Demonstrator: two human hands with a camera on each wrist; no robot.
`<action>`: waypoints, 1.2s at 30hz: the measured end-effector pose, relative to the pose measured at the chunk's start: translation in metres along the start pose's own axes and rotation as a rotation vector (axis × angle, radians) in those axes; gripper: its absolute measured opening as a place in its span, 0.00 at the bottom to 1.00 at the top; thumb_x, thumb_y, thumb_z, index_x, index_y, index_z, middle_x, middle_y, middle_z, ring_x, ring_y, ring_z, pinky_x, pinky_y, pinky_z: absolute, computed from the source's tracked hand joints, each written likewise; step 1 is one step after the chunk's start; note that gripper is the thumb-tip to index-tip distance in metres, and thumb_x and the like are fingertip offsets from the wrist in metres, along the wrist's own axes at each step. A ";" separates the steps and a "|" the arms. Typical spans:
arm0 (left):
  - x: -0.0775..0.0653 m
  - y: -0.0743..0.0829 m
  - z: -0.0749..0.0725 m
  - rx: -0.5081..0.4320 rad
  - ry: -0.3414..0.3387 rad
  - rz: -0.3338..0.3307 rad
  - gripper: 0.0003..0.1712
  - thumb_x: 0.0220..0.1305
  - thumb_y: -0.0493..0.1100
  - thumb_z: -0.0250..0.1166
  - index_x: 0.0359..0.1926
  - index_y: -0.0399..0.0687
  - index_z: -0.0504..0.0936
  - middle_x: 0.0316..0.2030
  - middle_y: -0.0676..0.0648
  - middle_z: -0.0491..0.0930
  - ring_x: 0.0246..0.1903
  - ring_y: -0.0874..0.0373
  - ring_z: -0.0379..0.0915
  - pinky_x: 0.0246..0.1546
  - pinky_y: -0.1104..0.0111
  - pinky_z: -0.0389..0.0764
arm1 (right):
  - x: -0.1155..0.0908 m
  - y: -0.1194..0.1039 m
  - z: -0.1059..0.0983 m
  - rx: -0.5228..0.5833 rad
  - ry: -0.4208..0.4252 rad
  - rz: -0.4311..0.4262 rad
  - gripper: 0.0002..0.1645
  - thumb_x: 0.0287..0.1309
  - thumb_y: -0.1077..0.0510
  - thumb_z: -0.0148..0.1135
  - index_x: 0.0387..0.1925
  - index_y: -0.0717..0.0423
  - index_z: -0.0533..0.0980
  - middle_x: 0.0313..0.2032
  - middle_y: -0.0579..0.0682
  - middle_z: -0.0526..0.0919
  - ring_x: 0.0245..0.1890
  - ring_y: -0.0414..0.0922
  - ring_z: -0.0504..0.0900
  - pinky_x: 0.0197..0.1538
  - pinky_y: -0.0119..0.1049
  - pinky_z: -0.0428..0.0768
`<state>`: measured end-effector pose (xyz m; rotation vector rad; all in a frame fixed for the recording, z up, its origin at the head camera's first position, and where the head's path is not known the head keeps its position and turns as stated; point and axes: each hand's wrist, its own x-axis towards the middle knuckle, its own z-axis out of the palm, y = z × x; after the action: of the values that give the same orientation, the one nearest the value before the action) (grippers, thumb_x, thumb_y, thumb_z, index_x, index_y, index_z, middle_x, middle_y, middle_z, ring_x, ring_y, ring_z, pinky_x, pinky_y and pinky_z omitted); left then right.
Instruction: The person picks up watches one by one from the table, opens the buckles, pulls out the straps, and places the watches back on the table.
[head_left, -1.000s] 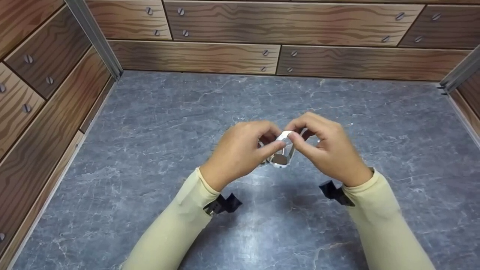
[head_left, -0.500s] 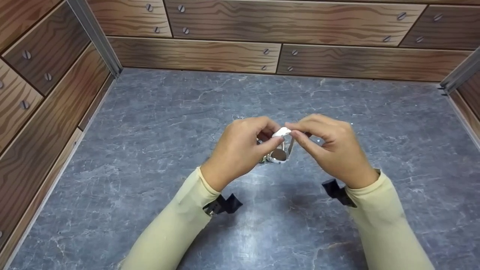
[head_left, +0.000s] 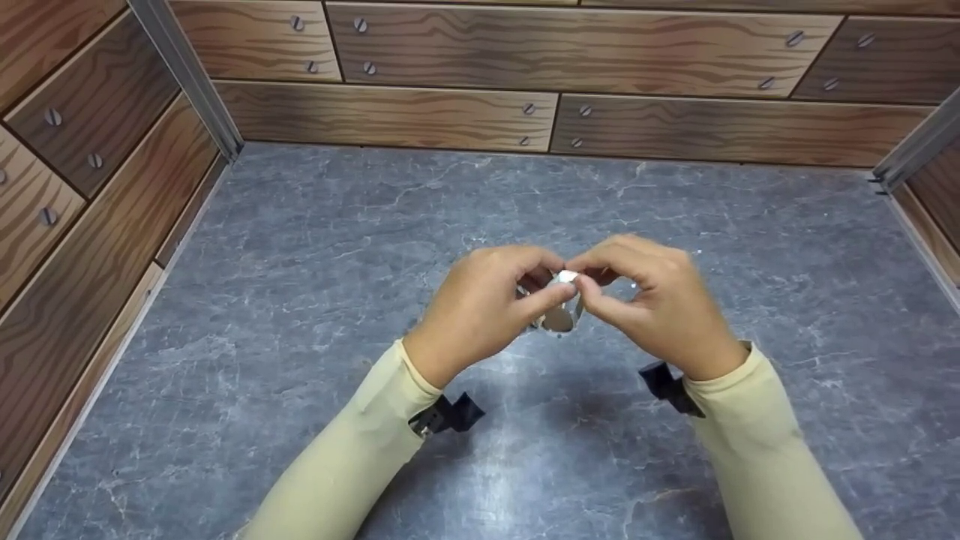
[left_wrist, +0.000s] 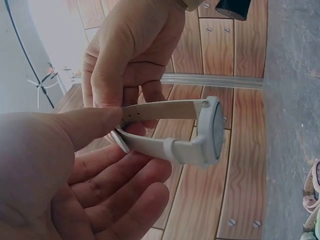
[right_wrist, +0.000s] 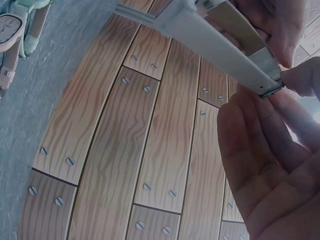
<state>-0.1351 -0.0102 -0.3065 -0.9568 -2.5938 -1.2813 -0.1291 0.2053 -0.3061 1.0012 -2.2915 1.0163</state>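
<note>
A white wristwatch (left_wrist: 211, 131) hangs from both hands, its strap looped and the two ends meeting at the buckle. In the head view its round case back (head_left: 557, 320) faces the person, below the fingertips. My left hand (head_left: 484, 307) pinches the strap at the buckle between thumb and fingers. My right hand (head_left: 652, 304) pinches the strap end right beside it, the two hands' fingertips nearly meeting. The left wrist view shows a keeper loop (left_wrist: 171, 150) on one strap half and small holes in the other. The fingers partly hide the buckle.
More watches lie on the grey marbled table (head_left: 360, 225): one with a pale dial (right_wrist: 9, 30) and one with a mint-green strap (right_wrist: 36, 25). In the head view the left hand mostly hides them. Wood-patterned walls (head_left: 450, 112) bound the table behind and at the sides.
Half a second ago the right fingers were straighter and more of the white strap end showed. Now they are bent closer to the left fingertips. The watch stays held between both hands.
</note>
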 end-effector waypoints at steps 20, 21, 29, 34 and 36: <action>-0.004 0.002 0.004 -0.115 -0.018 -0.057 0.07 0.70 0.42 0.69 0.46 0.46 0.89 0.40 0.53 0.86 0.34 0.69 0.82 0.38 0.76 0.83 | -0.004 -0.001 -0.001 -0.134 -0.101 -0.055 0.09 0.57 0.69 0.68 0.39 0.57 0.83 0.36 0.46 0.87 0.36 0.40 0.84 0.41 0.34 0.85; -0.003 0.002 0.003 -0.131 -0.015 -0.059 0.08 0.70 0.42 0.69 0.46 0.45 0.89 0.40 0.52 0.86 0.34 0.68 0.82 0.38 0.76 0.83 | -0.004 -0.001 -0.001 -0.127 -0.097 -0.053 0.09 0.56 0.70 0.68 0.38 0.57 0.82 0.36 0.46 0.86 0.36 0.40 0.84 0.41 0.34 0.85; 0.000 0.002 0.003 -0.190 -0.014 -0.069 0.09 0.68 0.44 0.71 0.46 0.46 0.88 0.37 0.56 0.86 0.32 0.69 0.83 0.38 0.76 0.83 | -0.002 0.000 -0.003 -0.039 -0.059 -0.007 0.10 0.56 0.73 0.65 0.39 0.60 0.82 0.36 0.47 0.87 0.37 0.41 0.86 0.42 0.30 0.85; -0.001 0.003 0.002 -0.250 -0.016 -0.093 0.08 0.67 0.42 0.72 0.44 0.46 0.88 0.34 0.56 0.87 0.28 0.63 0.86 0.34 0.74 0.85 | -0.002 -0.001 -0.004 -0.094 -0.049 -0.051 0.10 0.61 0.72 0.66 0.42 0.58 0.85 0.38 0.47 0.89 0.36 0.41 0.86 0.42 0.25 0.81; -0.002 0.003 0.001 -0.246 -0.019 -0.097 0.07 0.66 0.42 0.72 0.43 0.46 0.88 0.33 0.55 0.87 0.27 0.63 0.86 0.34 0.74 0.85 | -0.001 -0.001 -0.005 -0.142 -0.052 -0.091 0.11 0.62 0.70 0.68 0.43 0.57 0.87 0.38 0.47 0.90 0.35 0.41 0.87 0.41 0.26 0.81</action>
<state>-0.1316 -0.0089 -0.3058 -0.8898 -2.5681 -1.6545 -0.1271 0.2091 -0.3037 1.0736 -2.3008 0.7887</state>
